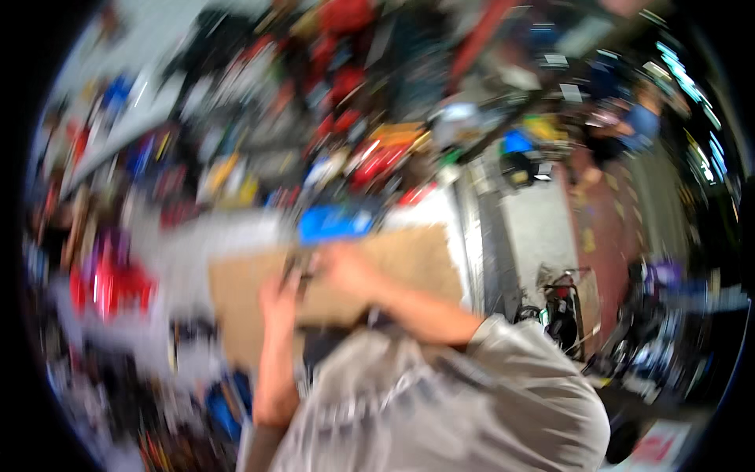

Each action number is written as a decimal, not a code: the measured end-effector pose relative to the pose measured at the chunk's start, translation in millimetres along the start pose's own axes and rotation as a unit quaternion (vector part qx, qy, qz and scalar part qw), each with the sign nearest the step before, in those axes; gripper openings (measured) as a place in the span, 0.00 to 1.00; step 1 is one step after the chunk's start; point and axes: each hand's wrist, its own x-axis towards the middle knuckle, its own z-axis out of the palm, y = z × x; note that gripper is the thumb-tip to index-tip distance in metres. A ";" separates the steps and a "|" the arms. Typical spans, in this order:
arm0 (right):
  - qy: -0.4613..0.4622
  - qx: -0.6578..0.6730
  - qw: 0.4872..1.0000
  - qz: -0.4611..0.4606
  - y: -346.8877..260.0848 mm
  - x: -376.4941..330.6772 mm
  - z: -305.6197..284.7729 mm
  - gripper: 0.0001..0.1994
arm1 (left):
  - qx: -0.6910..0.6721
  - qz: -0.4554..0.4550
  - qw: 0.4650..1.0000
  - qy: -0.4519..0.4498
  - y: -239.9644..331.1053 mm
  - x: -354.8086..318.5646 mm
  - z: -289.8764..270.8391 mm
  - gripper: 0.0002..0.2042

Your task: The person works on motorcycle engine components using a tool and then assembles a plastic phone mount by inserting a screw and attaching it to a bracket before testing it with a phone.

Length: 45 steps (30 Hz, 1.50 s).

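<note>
Seemingly handling small dark object [296, 272] between left hand [278, 293] and right hand [343, 266]; can't tell either grip, too blurred. Could drop onto cardboard [417, 259] beneath hands if pinched loosely, or bump blue object [336, 224] just beyond by overreaching.

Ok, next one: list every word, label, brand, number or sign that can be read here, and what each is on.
None can be read; the whole view is motion-blurred.
Grey shirt: a row of marks, too smeared to read.
White panel, lower right: red marks, too blurred to read.
Red floor strip: yellowish marks, cannot tell if lettering.
Brown sheet: no print can be made out.
</note>
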 end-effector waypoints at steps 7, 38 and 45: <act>-0.213 0.180 0.955 0.098 -129.1 66.6 53.3 0.10 | -0.157 -0.011 0.984 0.087 31.9 -57.2 -125.0 0.05; -0.704 0.123 0.696 -0.067 -251.2 287.0 398.6 0.08 | -0.079 -0.201 0.747 0.629 -41.6 -100.0 -296.0 0.11; -0.801 0.061 0.574 -0.161 -290.7 232.0 443.6 0.09 | -0.031 -0.227 0.536 0.812 -57.7 -120.5 -248.5 0.10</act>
